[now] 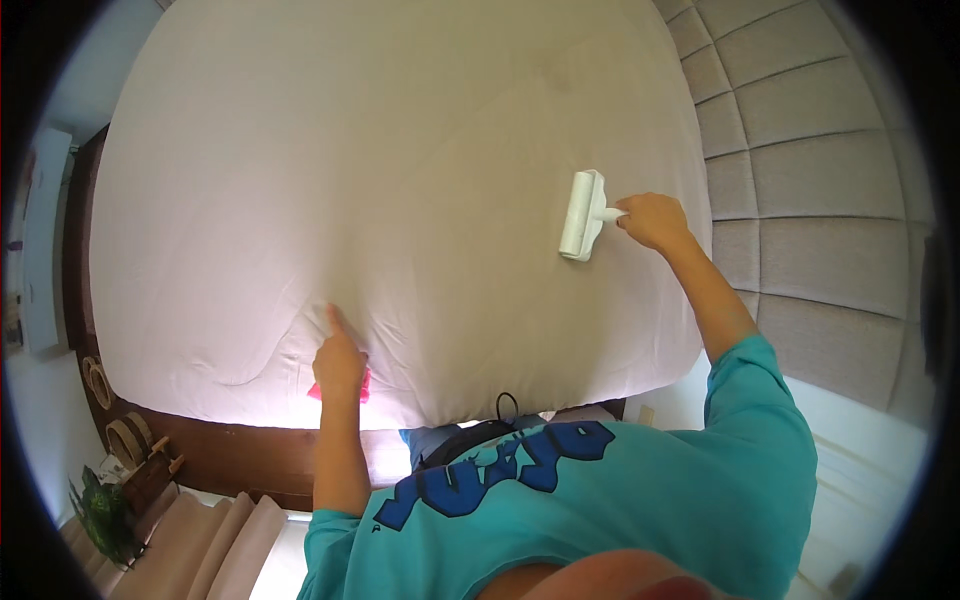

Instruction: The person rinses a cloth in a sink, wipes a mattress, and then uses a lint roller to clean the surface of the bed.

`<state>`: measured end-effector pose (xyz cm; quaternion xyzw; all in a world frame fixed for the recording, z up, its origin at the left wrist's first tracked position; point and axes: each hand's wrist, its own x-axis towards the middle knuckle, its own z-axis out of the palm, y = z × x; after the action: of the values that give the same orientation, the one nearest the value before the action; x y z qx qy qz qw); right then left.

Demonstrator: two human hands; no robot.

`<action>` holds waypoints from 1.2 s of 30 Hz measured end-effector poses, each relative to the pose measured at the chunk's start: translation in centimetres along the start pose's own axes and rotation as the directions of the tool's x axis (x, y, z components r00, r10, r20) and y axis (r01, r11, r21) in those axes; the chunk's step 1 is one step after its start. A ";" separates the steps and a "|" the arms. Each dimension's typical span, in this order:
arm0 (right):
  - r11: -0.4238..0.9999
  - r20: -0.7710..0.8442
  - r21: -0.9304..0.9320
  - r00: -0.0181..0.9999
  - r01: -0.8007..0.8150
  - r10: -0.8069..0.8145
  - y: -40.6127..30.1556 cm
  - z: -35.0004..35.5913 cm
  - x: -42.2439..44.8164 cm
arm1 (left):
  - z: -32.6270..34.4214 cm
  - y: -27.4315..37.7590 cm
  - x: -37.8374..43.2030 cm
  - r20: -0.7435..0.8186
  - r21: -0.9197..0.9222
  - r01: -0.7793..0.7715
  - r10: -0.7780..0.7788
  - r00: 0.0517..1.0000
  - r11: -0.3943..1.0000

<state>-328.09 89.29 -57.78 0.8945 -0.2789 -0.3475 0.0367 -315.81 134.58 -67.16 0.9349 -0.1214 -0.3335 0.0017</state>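
Note:
My right hand (655, 219) grips the short white handle of a lint roller (582, 216). The roller's white cylinder rests against the pale fitted sheet (450, 150) that covers a mattress. Nearer my body, my left hand (337, 364) is over the sheet with its index finger stretched forward and the other fingers curled. Bright pink material (365, 379), perhaps a cloth, shows on both sides of that hand and wrist. Whether the fingers hold it or it lies underneath is hidden. Creases run through the sheet around this hand.
A padded, tufted headboard (821, 180) rises along the right side. Brown bed frame (240, 457) borders the near left edge. Round woven items (127, 439), a green plant (105, 517) and beige curtains (217, 532) are at lower left.

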 end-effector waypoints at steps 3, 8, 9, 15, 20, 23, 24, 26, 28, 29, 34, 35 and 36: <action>0.956 -0.278 0.239 0.955 0.172 -0.102 -1.2 -0.6 0.8 | 0.0 5.3 -1.7 0.110 0.028 -0.163 0.159 0.981 0.986; 0.892 -0.376 0.295 0.900 0.342 -0.221 -6.1 -1.9 9.3 | 1.0 14.7 -2.6 0.310 -0.056 -0.300 0.302 0.901 0.952; 0.895 -0.374 0.254 0.891 0.366 -0.257 -5.9 -1.4 10.5 | 1.5 15.4 -2.3 0.335 -0.062 -0.296 0.299 0.894 0.953; 0.994 -0.108 0.106 0.994 0.022 -0.011 14.3 6.6 5.8 | 4.5 17.1 -1.1 0.326 0.089 -0.236 0.196 0.925 0.968; 0.999 -0.290 0.045 0.956 -0.025 0.037 15.2 1.3 4.2 | 5.2 17.2 -0.6 0.298 0.098 -0.235 0.197 0.934 0.967; 0.896 -0.558 0.307 0.823 0.321 -0.104 9.6 -1.9 10.0 | 5.6 17.9 -0.9 0.263 0.113 -0.226 0.190 0.946 0.968; 0.871 -0.636 0.291 0.760 0.395 -0.133 7.2 -2.7 13.2 | 5.9 18.2 -0.9 0.227 0.109 -0.187 0.159 0.961 0.976; 0.887 -0.547 0.299 0.825 0.352 -0.143 1.1 -6.8 16.2 | 6.2 18.0 -1.2 0.220 0.121 -0.158 0.129 0.967 0.980; 0.897 -0.511 0.293 0.847 0.331 -0.145 -0.6 -8.2 19.9 | 6.5 18.1 -1.0 0.206 0.144 -0.140 0.109 0.973 0.980; 0.915 -0.519 0.274 0.847 0.296 -0.118 -0.5 -8.1 22.0 | 6.6 18.2 -0.8 0.191 0.154 -0.156 0.125 0.974 0.976; 0.908 -0.433 0.271 0.883 0.320 -0.182 9.2 -1.6 26.4 | 7.5 17.7 -0.8 0.158 0.158 -0.165 0.140 0.977 0.974; 0.916 -0.432 0.280 0.890 0.288 -0.148 13.6 0.9 26.0 | 7.8 17.6 -0.5 0.140 0.160 -0.184 0.162 0.977 0.970; 0.940 -0.335 0.232 0.928 0.250 -0.164 17.1 1.8 24.2 | 8.1 17.3 -0.5 0.124 0.160 -0.180 0.161 0.979 0.971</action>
<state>-322.68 62.45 -69.26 0.9591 -0.2177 -0.1628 -0.0795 -325.15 118.55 -71.74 0.8979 -0.2292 -0.3716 -0.0564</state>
